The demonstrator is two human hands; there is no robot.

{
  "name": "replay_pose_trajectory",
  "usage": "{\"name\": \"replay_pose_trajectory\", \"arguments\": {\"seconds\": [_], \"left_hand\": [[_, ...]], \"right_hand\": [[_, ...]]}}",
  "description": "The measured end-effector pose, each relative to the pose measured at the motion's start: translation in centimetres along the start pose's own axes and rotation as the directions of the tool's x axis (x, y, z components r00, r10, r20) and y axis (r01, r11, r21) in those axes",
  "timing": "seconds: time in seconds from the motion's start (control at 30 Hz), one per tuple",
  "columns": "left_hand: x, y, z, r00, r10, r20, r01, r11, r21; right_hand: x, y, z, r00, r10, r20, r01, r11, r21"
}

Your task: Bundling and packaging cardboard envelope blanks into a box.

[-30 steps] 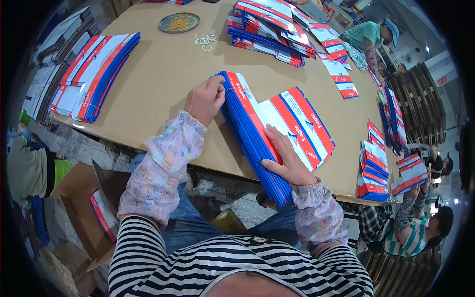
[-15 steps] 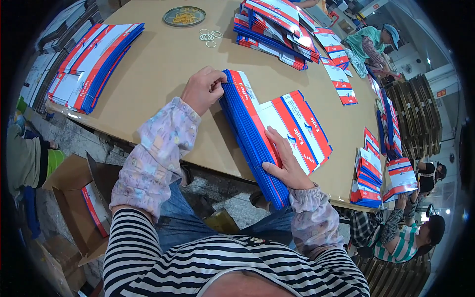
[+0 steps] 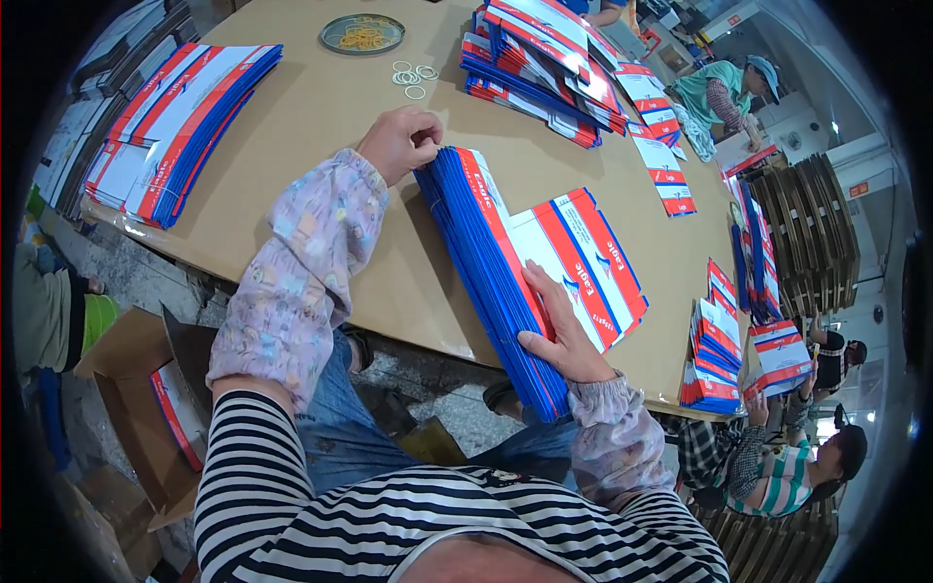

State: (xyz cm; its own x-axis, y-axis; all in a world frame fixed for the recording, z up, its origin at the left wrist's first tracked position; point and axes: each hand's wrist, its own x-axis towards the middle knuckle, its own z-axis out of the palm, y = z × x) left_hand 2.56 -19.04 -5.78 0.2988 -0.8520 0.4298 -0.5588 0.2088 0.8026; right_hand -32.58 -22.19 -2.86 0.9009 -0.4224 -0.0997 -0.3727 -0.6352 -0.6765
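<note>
A thick stack of flat-folded red, white and blue cartons (image 3: 476, 277) lies slantwise before me, its blue edges showing along the left side. At its far end is my left hand (image 3: 400, 144), thumb and forefinger pinched together by the corner; whatever they pinch is too small to make out. My right hand (image 3: 569, 335) rests on the near part of the stack, fingers stretched and thumb spread apart. Wide printed panels (image 3: 588, 267) reach out to the right beside that hand.
A banded carton stack (image 3: 185, 126) lies at far left. Loose rubber bands (image 3: 413, 76) sit near a round tray (image 3: 362, 35) of yellow bands. More cartons are heaped (image 3: 544, 68) at the back and right (image 3: 714, 360). An open box (image 3: 146, 408) stands lower left. Co-workers (image 3: 724, 92) work at right.
My left hand has shifted slightly up and off the stack's far corner; a thin band seen there before no longer shows. My right hand stays on the stack.
</note>
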Motion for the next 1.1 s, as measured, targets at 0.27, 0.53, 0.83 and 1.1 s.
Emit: {"name": "replay_pose_trajectory", "arguments": {"seconds": [0.27, 0.53, 0.83, 1.1], "left_hand": [[0.7, -2.0, -0.4, 0.996, 0.062, 0.058, -0.054, 0.992, -0.116], [0.8, -2.6, 0.1, 0.989, 0.130, 0.066, -0.119, 0.981, -0.153], [-0.4, -0.8, -1.0, 0.929, -0.087, 0.359, 0.292, 0.768, -0.570], [-1.9, -1.4, 0.8, 0.923, -0.070, 0.379, 0.242, 0.871, -0.428]], "right_hand": [[0.2, -0.1, -0.1, 1.000, 0.005, 0.011, -0.005, 1.000, 0.015], [1.0, -1.1, -1.5, 0.996, 0.024, 0.083, -0.022, 0.999, -0.029], [4.7, -2.3, -4.8, 0.985, 0.010, 0.170, 0.022, 0.982, -0.186], [15.7, 1.6, -4.1, 0.978, -0.177, -0.111, 0.153, 0.968, -0.199]]}}
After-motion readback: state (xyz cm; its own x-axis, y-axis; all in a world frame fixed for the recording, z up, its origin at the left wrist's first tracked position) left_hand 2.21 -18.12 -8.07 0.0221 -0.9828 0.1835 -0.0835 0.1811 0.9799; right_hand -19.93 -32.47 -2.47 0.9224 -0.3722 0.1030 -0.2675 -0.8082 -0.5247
